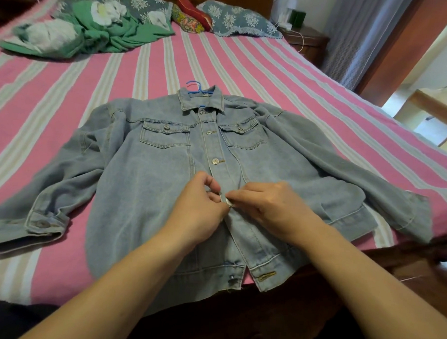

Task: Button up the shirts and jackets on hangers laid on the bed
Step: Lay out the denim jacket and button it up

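A light-blue denim jacket (pixel 145 181) lies flat, front up, on the striped bed, on a blue hanger (pixel 195 87) whose hook shows above the collar. Three metal buttons along the upper placket sit in their holes. My left hand (pixel 200 214) pinches the placket edge at mid-front. My right hand (pixel 269 207) pinches a metal button (pixel 228 202) between the two hands. Below my hands the front lies open, and the hem button (pixel 231 280) sits apart from its buttonhole (pixel 266 276).
The pink-and-white striped bedspread (pixel 67 90) covers the bed. A crumpled green floral cloth (pixel 77 32) lies far left, with pillows (pixel 234 18) along the headboard. A wooden nightstand (pixel 307 42) stands at the back right. The dark wooden footboard (pixel 367 257) runs under my right arm.
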### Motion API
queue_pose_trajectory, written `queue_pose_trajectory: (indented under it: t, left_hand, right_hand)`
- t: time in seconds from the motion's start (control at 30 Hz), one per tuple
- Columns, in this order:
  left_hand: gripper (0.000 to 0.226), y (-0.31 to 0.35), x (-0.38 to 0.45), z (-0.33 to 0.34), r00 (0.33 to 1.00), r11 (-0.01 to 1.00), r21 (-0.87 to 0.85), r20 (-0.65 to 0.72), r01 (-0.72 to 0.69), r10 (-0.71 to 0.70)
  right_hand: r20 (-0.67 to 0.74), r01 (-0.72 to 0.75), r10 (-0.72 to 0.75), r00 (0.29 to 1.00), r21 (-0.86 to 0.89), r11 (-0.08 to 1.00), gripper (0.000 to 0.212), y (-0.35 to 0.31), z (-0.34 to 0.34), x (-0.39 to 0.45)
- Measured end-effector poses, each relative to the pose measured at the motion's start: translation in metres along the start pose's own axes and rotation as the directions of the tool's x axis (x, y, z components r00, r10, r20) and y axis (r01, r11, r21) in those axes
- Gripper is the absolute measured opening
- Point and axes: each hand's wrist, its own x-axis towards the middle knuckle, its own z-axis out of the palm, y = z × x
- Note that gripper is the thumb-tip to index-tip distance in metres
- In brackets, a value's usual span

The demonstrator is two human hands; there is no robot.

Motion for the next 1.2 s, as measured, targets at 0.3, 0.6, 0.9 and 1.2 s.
queue_pose_trajectory:
  t: [0.3, 0.6, 0.9, 1.2]
  left_hand:
    - [0.019, 0.000, -0.008, -0.001, 0.952, 0.884, 0.354, 0.086, -0.304, 0.293]
    - [0.081, -0.037, -0.064, -0.006, 0.804, 0.314, 0.757, 0.445, -0.573, 0.395]
    - [0.043, -0.051, -0.074, 0.027, 0.634, -0.175, 0.783, 0.594, -0.597, 0.496]
    - [0.021, -0.013, -0.087, 0.011, 0.353, -0.212, 0.569, 0.717, -0.795, 0.601]
  right_hand:
    - [-0.095, -0.262, 0.252, 0.963, -0.111, 0.959, 0.033, -0.024, 0.005, 0.000]
    - [-0.013, -0.925, 0.937, 0.348, -0.166, 0.342, 0.030, 0.038, -0.070, -0.093]
    - [0.439, -0.316, 0.862, -0.254, 0.804, -0.503, 0.041, 0.032, -0.084, -0.158]
    - [0.349, -0.241, 0.885, -0.307, 0.871, -0.427, 0.009, 0.030, -0.081, -0.180]
